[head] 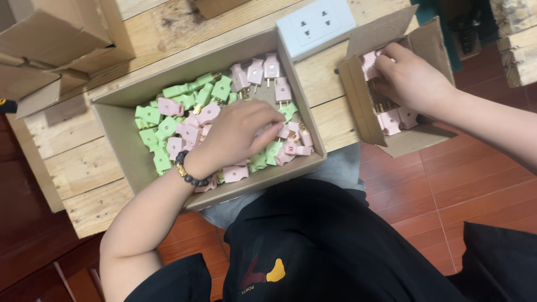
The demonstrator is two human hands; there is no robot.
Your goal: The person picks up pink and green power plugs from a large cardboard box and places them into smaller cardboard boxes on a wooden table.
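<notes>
Large open brown cardboard box [117, 134] at centre, small brown carton [358, 106] right, empty brown boxes [50, 39] top left

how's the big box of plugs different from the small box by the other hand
The big box lies flat and open-topped; the small box is tipped on its side. The big box holds loose green and pink plugs, the small box only pink plugs in rows. The left hand is in the big box, the right hand in the small box. Both are brown cardboard.

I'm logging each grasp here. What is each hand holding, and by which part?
Left hand reaches into the big box of plugs; its fingers hide any grasp. Right hand pinches a pink plug by its body inside the small box.
</notes>
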